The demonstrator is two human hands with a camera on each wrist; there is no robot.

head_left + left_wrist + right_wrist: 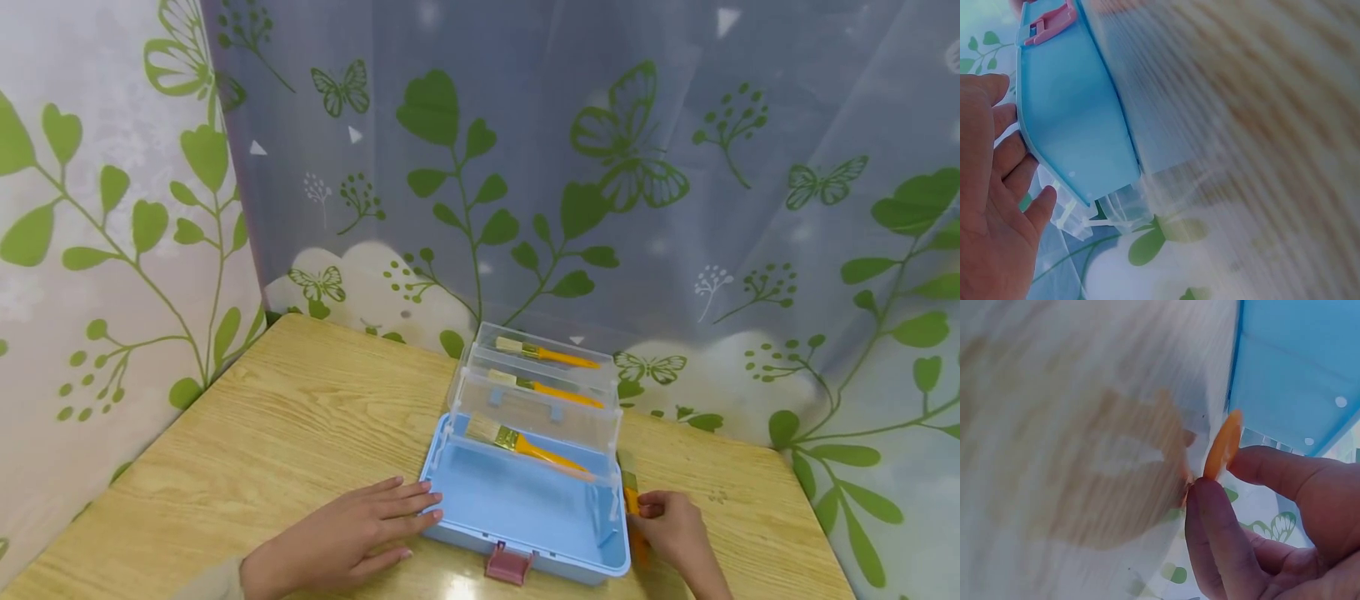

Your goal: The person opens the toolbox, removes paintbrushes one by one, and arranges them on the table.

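Note:
A blue toolbox [517,492] with its clear tiers unfolded stands on the table. Paintbrushes with orange handles lie in it: one in the top tier [562,358], one in the middle tier [564,393], and a wider one [546,454] in the lowest tier. My left hand [352,525] has its fingers straight, fingertips touching the box's left edge; the left wrist view shows them along the blue wall [1075,106]. Right of the box, my right hand [675,529] pinches another paintbrush [630,493] by its orange handle [1222,447], between thumb and fingers, close to the table.
The wooden table [315,417] extends to both sides of the box. A patterned curtain [525,167] hangs behind it and another curtain [112,250] borders the left side. A pink latch [510,563] sticks out from the box front.

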